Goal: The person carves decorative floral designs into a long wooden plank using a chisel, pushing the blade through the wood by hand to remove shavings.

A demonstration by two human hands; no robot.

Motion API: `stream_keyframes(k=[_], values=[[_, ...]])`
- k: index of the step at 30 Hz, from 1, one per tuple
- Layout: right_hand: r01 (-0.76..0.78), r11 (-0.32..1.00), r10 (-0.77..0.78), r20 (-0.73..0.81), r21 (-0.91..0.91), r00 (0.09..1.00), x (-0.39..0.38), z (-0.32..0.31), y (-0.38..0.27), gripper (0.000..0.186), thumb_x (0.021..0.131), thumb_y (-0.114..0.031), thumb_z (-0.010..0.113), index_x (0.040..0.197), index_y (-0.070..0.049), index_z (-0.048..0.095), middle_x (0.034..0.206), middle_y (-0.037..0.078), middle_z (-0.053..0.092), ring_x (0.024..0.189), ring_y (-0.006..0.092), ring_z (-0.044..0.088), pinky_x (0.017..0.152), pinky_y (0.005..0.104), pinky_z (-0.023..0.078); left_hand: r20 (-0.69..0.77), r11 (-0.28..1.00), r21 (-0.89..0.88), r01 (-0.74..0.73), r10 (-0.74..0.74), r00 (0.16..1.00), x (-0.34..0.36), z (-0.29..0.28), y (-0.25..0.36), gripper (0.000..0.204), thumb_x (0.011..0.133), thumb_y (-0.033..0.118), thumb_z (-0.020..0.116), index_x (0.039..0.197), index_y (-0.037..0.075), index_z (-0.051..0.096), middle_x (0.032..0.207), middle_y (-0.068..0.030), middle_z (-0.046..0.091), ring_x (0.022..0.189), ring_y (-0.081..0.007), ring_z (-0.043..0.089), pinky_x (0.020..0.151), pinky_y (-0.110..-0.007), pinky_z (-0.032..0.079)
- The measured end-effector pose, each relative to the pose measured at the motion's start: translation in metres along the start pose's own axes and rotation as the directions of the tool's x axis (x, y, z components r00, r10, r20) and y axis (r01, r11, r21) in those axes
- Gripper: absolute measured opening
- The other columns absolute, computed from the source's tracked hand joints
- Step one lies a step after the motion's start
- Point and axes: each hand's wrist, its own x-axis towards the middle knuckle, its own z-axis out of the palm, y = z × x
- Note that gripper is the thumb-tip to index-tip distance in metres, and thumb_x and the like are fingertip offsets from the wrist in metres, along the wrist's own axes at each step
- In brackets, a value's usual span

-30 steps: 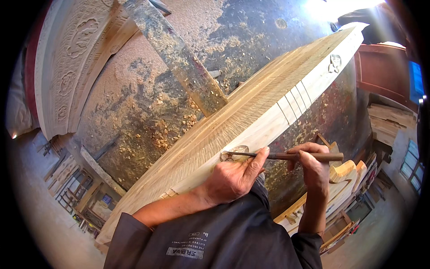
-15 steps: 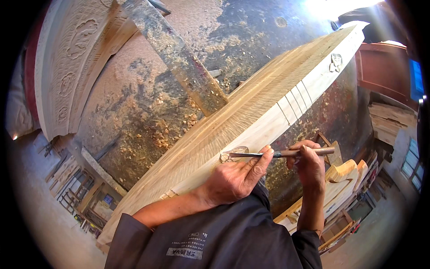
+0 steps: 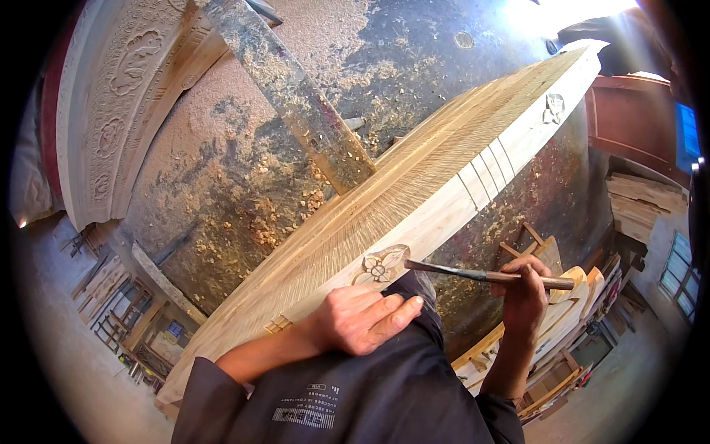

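My right hand (image 3: 522,290) grips the wooden handle of a carving chisel (image 3: 451,271). The metal blade points left, its tip beside a carved flower (image 3: 379,268) on the pale edge of a long curved wooden board (image 3: 436,214). Whether the tip touches the wood, I cannot tell. At the board's near side, just below the flower, is my left hand (image 3: 366,318), off the chisel. Its fingers are bent loosely with nothing visible in them; the palm is hidden. Further along the edge are several dark cross lines and another small carving (image 3: 553,109).
A dusty beam (image 3: 296,96) meets the board's far side. At upper left stands a carved wooden panel (image 3: 111,111). Wood chips (image 3: 270,222) litter the dark floor. Curved wooden pieces (image 3: 573,296) stand at right, near stacked planks (image 3: 643,203) and a reddish-brown panel (image 3: 632,118).
My left hand has let go of the chisel blade and moved down and left. My right hand has drawn the chisel right and slightly down, uncovering the carved flower.
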Motion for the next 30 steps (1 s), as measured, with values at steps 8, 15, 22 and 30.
stream_keyframes(k=[8, 15, 22, 30], values=[[-0.082, 0.991, 0.084, 0.014, -0.101, 0.996, -0.009, 0.015, -0.005, 0.039, 0.095, -0.029, 0.07, 0.088, 0.009, 0.073, 0.075, 0.018, 0.071, 0.066, 0.0227, 0.068, 0.065, 0.0335, 0.053, -0.025, 0.998, 0.062, 0.022, -0.02, 0.999, -0.015, -0.01, -0.002, 0.043, 0.085, 0.009, 0.085, 0.125, 0.003, 0.07, 0.079, 0.0006, 0.07, 0.049, -0.0098, 0.054, 0.043, -0.027, 0.036], [-0.059, 0.997, 0.065, 0.107, -0.056, 0.992, -0.018, 0.011, -0.001, 0.038, 0.091, -0.028, 0.074, 0.091, 0.009, 0.075, 0.077, 0.016, 0.072, 0.067, 0.0227, 0.069, 0.063, 0.0327, 0.054, 0.027, 0.984, 0.158, 0.087, -0.093, 0.995, -0.006, -0.013, 0.003, 0.038, 0.086, 0.015, 0.081, 0.123, 0.006, 0.075, 0.065, 0.0047, 0.046, 0.051, -0.0099, 0.048, 0.045, -0.029, 0.035], [0.16, 0.983, -0.154, 0.074, -0.093, 0.985, -0.023, 0.029, -0.011, 0.028, 0.091, -0.02, 0.075, 0.095, 0.008, 0.076, 0.09, 0.015, 0.075, 0.084, 0.0208, 0.071, 0.074, 0.0327, 0.056, 0.04, 0.979, 0.184, 0.086, -0.095, 0.995, -0.011, -0.005, 0.001, 0.032, 0.086, 0.022, 0.084, 0.114, 0.008, 0.076, 0.061, 0.0038, 0.046, 0.051, -0.012, 0.051, 0.046, -0.032, 0.035], [0.428, 0.904, -0.419, 0.196, -0.001, 0.886, -0.009, 0.155, -0.058, 0.036, 0.097, 0.002, 0.056, 0.133, 0.003, 0.059, 0.11, 0.018, 0.072, 0.078, 0.0185, 0.072, 0.068, 0.0315, 0.059, -0.144, 0.909, -0.271, 0.317, -0.364, 0.92, -0.012, -0.005, 0.001, 0.05, 0.096, 0.05, 0.076, 0.117, 0.005, 0.076, 0.089, -0.0084, 0.074, 0.073, -0.0257, 0.071, 0.062, -0.037, 0.055]])
